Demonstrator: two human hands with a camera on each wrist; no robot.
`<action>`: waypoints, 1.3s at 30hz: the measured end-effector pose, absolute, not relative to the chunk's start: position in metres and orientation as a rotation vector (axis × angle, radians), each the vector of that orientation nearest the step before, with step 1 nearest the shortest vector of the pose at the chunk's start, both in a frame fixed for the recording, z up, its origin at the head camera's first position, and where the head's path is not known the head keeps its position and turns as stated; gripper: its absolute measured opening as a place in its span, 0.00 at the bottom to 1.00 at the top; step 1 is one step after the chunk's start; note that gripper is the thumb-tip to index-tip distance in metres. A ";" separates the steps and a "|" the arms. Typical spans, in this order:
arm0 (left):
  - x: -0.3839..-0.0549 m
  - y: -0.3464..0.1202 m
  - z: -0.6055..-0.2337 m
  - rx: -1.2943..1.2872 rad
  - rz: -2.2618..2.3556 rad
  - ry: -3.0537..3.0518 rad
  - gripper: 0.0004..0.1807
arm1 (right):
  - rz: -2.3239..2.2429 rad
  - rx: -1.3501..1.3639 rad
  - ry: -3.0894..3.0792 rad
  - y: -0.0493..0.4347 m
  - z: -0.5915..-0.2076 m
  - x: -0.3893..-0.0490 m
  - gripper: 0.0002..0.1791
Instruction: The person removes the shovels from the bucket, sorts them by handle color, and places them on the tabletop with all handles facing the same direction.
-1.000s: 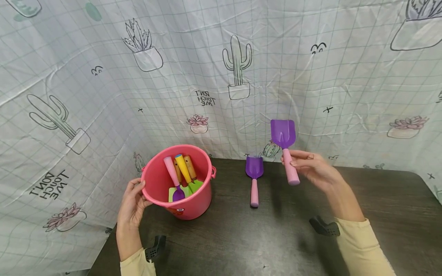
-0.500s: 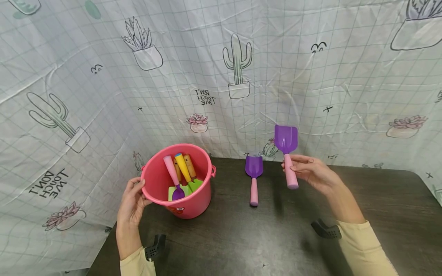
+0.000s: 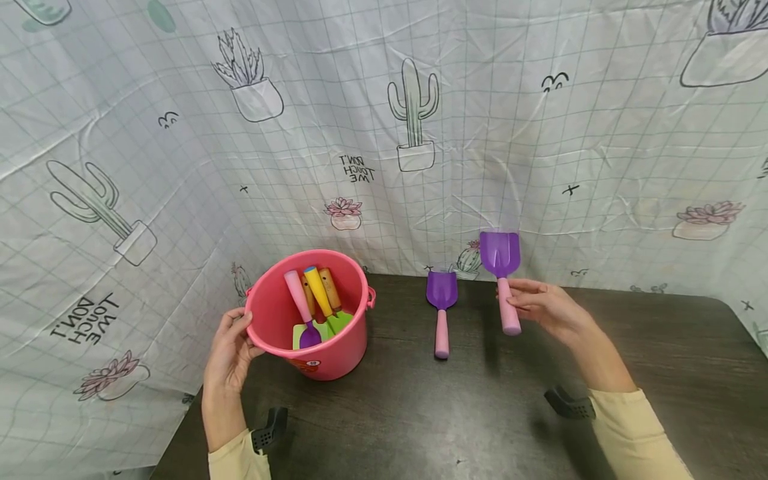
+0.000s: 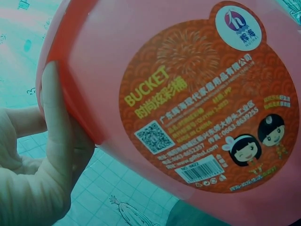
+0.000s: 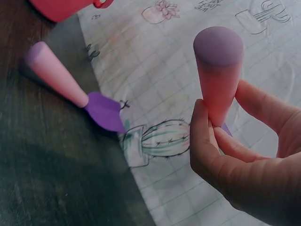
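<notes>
My left hand grips the rim of a pink bucket at its left side, the bucket leaning toward me. Inside it stand a small purple trowel with a pink handle, a yellow-handled green tool and wooden handles. Up off the table, my right hand pinches a toy shovel by its pink handle, purple blade upward. The right wrist view shows thumb and fingers around that handle. A second purple shovel lies on the table between bucket and right hand.
The dark wooden table ends at the back against a white curtain printed with cacti. The curtain also runs along the left side. A printed label covers the bucket's outer wall in the left wrist view.
My right hand has lowered the shovel and shifted it slightly to the right. The left hand, bucket and shovel on the table have stayed in place.
</notes>
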State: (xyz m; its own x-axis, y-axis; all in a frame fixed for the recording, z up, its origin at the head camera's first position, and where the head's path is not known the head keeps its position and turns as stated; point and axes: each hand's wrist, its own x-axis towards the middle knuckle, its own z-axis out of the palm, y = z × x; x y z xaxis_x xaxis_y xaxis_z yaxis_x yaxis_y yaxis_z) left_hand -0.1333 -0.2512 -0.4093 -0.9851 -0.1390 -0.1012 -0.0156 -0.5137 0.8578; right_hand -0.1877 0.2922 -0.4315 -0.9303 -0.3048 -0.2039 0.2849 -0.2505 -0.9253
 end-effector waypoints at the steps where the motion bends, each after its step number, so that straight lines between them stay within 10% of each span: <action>1: -0.133 -0.251 -0.409 0.242 -2.663 -1.511 0.05 | -2.227 -0.019 1.641 0.293 -0.433 -0.188 0.17; 22: -0.133 -0.251 -0.411 0.256 -2.651 -1.512 0.06 | -2.023 0.039 1.852 0.290 -0.476 -0.194 0.37; 39: -0.133 -0.251 -0.410 0.234 -2.651 -1.518 0.06 | -1.843 0.114 2.014 0.285 -0.486 -0.194 0.35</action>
State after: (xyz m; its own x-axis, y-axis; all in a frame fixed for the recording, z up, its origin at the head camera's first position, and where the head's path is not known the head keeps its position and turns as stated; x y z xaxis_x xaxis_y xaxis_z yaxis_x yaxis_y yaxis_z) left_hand -0.1331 -0.2507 -0.4100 -0.9853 -0.1425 -0.0938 -0.0087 -0.5068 0.8620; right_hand -0.1936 0.2846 -0.4860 -0.9143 -0.2092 -0.3469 0.3270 0.1243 -0.9368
